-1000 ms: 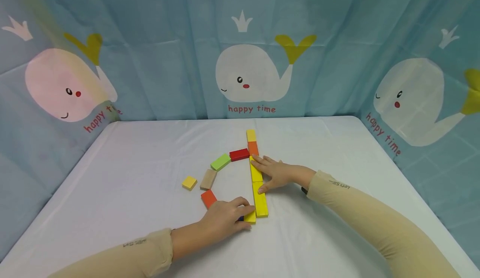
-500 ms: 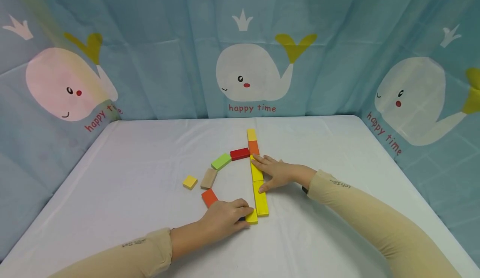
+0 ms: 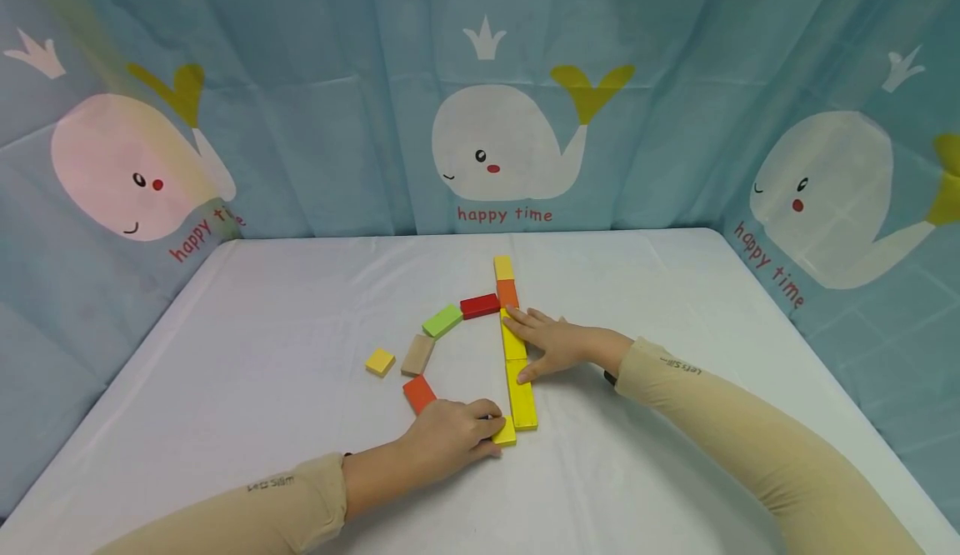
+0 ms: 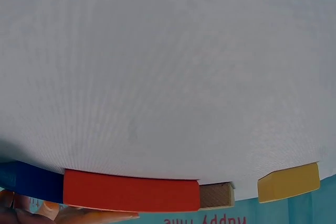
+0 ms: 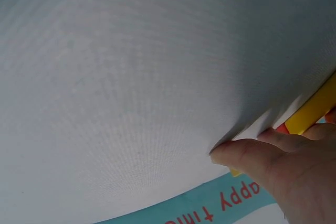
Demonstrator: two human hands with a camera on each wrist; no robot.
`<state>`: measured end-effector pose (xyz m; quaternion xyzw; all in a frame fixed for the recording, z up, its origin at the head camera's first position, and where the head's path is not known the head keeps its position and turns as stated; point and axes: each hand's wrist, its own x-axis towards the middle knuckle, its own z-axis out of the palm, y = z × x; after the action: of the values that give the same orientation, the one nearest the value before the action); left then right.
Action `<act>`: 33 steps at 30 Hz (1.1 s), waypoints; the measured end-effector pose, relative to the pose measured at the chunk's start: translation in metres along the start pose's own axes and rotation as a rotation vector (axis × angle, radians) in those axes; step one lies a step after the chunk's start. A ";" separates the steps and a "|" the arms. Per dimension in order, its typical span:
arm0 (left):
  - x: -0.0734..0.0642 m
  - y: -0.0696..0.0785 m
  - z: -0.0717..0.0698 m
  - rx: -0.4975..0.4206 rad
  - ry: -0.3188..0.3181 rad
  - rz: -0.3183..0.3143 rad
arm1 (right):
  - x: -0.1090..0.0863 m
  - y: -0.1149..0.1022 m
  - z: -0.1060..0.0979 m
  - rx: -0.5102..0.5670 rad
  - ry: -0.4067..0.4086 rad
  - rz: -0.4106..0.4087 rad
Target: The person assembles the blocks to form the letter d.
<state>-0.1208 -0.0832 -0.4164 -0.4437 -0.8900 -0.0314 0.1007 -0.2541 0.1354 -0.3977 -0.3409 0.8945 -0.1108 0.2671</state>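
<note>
Between thumb and fingers my left hand (image 3: 450,437) pinches a yellow block (image 3: 506,432) at the near end of a curve of wooden blocks. A blue block (image 4: 32,180), mostly hidden by that hand in the head view, adjoins it. My right hand (image 3: 557,345) rests with fairly straight fingers on the two long yellow blocks (image 3: 522,405) of a straight row. An orange block (image 3: 507,293) and a small yellow block (image 3: 502,267) continue the row at its far end. The curve also holds red-orange (image 3: 418,393), bare wood (image 3: 417,355), green (image 3: 442,320) and dark red (image 3: 479,306) blocks.
Outside the curve, to its left, lies a loose yellow block (image 3: 380,362). All the blocks lie on a white-covered table (image 3: 262,347). A blue curtain (image 3: 315,155) with whale prints stands along the back and both sides.
The small yellow block under my left hand has shifted slightly right, closer to the long yellow block. My right hand stays in place on the row.
</note>
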 end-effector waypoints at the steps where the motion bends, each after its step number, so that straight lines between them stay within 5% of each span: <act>1: 0.000 0.000 0.000 -0.001 0.005 0.002 | 0.000 0.000 0.000 0.000 0.000 0.001; 13: -0.001 -0.007 -0.006 -0.002 0.019 -0.027 | 0.002 0.000 0.000 0.007 0.001 0.018; 21: -0.019 -0.029 -0.013 0.001 0.084 -0.050 | 0.005 0.001 0.002 0.001 -0.005 0.039; 33: -0.059 -0.076 -0.012 0.011 0.356 -0.075 | 0.006 0.000 0.003 0.013 -0.015 0.056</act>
<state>-0.1452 -0.1771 -0.4141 -0.3971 -0.8741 -0.1082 0.2579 -0.2557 0.1314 -0.4027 -0.3148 0.9009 -0.1066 0.2792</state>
